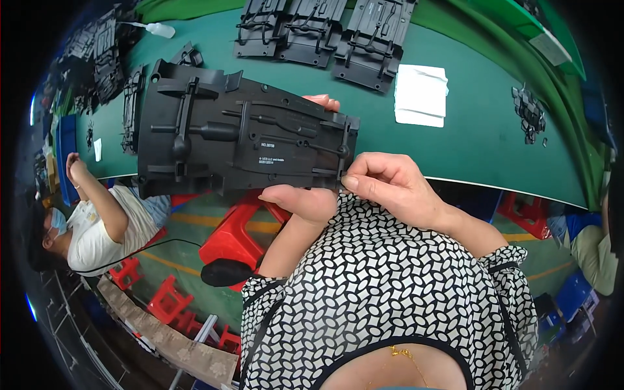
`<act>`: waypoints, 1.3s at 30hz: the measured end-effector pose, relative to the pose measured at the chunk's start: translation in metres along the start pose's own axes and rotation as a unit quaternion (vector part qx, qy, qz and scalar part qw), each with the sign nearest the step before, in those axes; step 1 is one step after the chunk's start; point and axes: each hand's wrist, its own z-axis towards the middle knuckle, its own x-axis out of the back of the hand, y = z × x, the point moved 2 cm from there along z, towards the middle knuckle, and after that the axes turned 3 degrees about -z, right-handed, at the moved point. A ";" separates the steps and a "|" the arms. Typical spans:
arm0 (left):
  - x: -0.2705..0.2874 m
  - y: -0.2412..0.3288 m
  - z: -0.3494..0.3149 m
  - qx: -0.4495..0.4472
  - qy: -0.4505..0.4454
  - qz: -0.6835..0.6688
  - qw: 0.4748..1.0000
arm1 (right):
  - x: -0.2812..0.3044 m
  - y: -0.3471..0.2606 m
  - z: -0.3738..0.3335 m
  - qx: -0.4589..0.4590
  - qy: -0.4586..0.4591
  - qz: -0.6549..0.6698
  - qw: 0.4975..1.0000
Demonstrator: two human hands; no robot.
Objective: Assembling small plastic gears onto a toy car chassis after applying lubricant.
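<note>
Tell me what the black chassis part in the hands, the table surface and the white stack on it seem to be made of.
black chassis part: looks like moulded plastic, matt to slightly satin, with raised ribs, pegs and a soft sheen.
table surface: seemingly a green rubbery or vinyl mat, smooth and even, though the look leaves it open.
white stack: likely paper or thin cloth sheets, flat with layered edges.

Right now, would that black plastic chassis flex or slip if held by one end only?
The black plastic chassis probably stays stiff: moulded ribs run along it, and it juts out level from the left hand. Likely light, since the right hand only pinches its corner. The matte surface suggests little slipping.
</note>
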 end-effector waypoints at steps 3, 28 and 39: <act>0.000 -0.001 0.000 -0.001 -0.011 -0.001 1.000 | 0.001 0.002 -0.001 0.000 -0.003 0.003 1.000; -0.006 0.000 -0.004 0.019 0.029 0.014 0.999 | 0.004 0.008 -0.002 0.007 -0.004 0.020 1.000; 0.003 -0.004 0.001 0.061 0.089 -0.107 0.988 | 0.021 0.003 -0.016 0.066 0.067 -0.046 0.995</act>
